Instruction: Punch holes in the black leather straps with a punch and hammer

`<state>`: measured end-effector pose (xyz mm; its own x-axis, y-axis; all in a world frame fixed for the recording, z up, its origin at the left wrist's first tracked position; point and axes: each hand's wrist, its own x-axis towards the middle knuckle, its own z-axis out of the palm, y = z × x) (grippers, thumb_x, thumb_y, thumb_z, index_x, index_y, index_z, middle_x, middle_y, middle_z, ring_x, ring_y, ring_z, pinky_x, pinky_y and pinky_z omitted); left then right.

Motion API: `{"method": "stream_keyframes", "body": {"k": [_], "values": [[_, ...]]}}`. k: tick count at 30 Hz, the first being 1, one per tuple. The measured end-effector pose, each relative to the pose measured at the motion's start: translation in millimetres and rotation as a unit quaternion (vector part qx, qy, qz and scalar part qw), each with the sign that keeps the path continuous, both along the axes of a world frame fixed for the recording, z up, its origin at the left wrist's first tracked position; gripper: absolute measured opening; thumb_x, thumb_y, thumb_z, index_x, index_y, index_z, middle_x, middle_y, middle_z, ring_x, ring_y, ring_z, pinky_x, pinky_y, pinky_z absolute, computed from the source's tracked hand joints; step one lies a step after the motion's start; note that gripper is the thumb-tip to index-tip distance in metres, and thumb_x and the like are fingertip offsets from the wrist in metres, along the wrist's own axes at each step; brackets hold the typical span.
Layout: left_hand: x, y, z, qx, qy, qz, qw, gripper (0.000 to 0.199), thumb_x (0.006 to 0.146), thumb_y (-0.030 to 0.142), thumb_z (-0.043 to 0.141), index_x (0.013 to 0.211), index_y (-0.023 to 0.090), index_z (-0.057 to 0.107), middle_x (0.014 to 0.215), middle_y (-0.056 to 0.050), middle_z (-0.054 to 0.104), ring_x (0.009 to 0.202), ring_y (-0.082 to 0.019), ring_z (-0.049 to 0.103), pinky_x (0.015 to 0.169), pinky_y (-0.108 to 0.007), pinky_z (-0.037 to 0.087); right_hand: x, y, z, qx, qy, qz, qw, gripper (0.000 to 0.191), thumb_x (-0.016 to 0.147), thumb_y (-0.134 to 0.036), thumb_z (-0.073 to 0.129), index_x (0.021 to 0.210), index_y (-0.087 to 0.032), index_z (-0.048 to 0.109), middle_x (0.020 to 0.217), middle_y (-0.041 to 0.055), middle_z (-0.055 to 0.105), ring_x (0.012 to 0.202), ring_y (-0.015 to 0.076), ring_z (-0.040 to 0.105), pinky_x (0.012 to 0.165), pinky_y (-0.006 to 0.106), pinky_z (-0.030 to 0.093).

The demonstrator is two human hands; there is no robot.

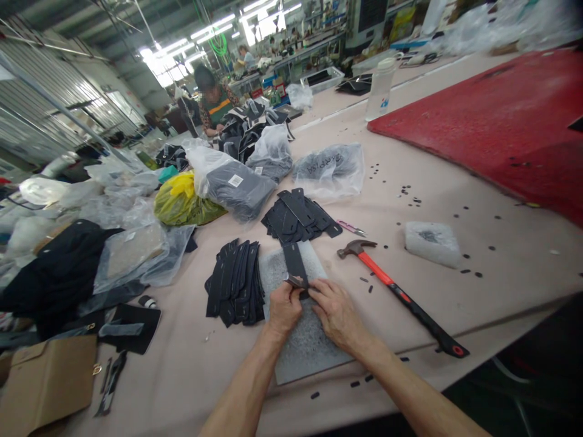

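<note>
A dark, flat strip (296, 262) lies lengthwise on a grey speckled board (300, 352). My left hand (285, 306) is closed round a short shiny metal punch (296, 280), held slantwise over the strip's near end. Close beside it, my right hand (336, 311) has its fingers bent and pressed together at the strip's edge; the fingertips partly hide what they pinch. Left of the board is a stack of similar dark strips (234, 282), and beyond it a looser pile of strips (298, 213). A claw hammer (387, 279) with a red and black handle rests to the right.
Pink thread snips (350, 228) and a white wrapped block (432, 243) lie past the hammer. Small black oval scraps dot the table. Plastic-bagged goods (241, 185) and a yellow bag (182, 203) crowd the left. A red sheet (496, 109) covers the right; a person (216, 103) sits across.
</note>
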<state>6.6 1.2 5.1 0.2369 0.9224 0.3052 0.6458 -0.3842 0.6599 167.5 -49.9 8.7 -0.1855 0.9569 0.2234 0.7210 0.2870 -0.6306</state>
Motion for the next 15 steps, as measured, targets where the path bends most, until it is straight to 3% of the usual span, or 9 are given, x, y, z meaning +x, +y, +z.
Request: {"method": "stream_keyframes", "body": {"k": [4, 8, 10, 12, 15], "values": [[0.3, -0.3, -0.6, 0.007, 0.009, 0.016, 1.0, 0.022, 0.087, 0.012, 0.051, 0.1, 0.02, 0.066, 0.097, -0.005, 0.074, 0.092, -0.021, 0.07, 0.084, -0.034, 0.057, 14.8, -5.2, 4.5, 0.032, 0.002, -0.022, 0.999, 0.033, 0.086, -0.015, 0.049, 0.116, -0.021, 0.061, 0.132, 0.0091, 0.056, 0.123, 0.0262, 0.046, 0.103, 0.046, 0.038], [1.3, -0.4, -0.8, 0.015, 0.03, 0.008, 0.999, 0.017, 0.085, 0.014, 0.053, 0.093, 0.021, 0.066, 0.089, -0.004, 0.074, 0.085, -0.021, 0.07, 0.081, -0.033, 0.057, 64.2, -11.9, 5.0, 0.056, -0.084, -0.176, 0.979, 0.029, 0.087, -0.022, 0.049, 0.114, -0.016, 0.059, 0.125, 0.0153, 0.056, 0.113, 0.0305, 0.05, 0.097, 0.047, 0.04], [2.0, -0.1, 0.1, 0.021, 0.04, 0.0, 0.999, 0.016, 0.085, 0.013, 0.053, 0.09, 0.021, 0.065, 0.087, -0.005, 0.073, 0.083, -0.021, 0.07, 0.078, -0.032, 0.057, 94.8, -15.0, 1.9, 0.018, -0.155, -0.231, 0.96, 0.03, 0.086, -0.025, 0.051, 0.113, -0.014, 0.058, 0.12, 0.0185, 0.056, 0.104, 0.0326, 0.052, 0.088, 0.047, 0.043], [2.3, 0.3, 0.3, 0.027, 0.043, -0.006, 0.999, 0.016, 0.084, 0.011, 0.052, 0.089, 0.02, 0.064, 0.086, -0.005, 0.072, 0.081, -0.021, 0.07, 0.076, -0.032, 0.057, 120.5, -16.3, -1.0, -0.039, -0.199, -0.239, 0.95, 0.025, 0.084, -0.026, 0.052, 0.106, -0.014, 0.058, 0.105, 0.018, 0.059, 0.094, 0.0316, 0.054, 0.078, 0.044, 0.044], [1.3, 0.3, -1.7, 0.032, 0.032, -0.008, 0.999, 0.016, 0.085, 0.012, 0.051, 0.09, 0.021, 0.063, 0.084, -0.005, 0.072, 0.081, -0.02, 0.069, 0.077, -0.032, 0.056, 139.4, -12.0, 1.2, -0.148, -0.161, -0.225, 0.949, 0.008, 0.08, -0.023, 0.053, 0.087, -0.019, 0.055, 0.083, 0.0102, 0.059, 0.077, 0.0251, 0.056, 0.066, 0.036, 0.043]]}}
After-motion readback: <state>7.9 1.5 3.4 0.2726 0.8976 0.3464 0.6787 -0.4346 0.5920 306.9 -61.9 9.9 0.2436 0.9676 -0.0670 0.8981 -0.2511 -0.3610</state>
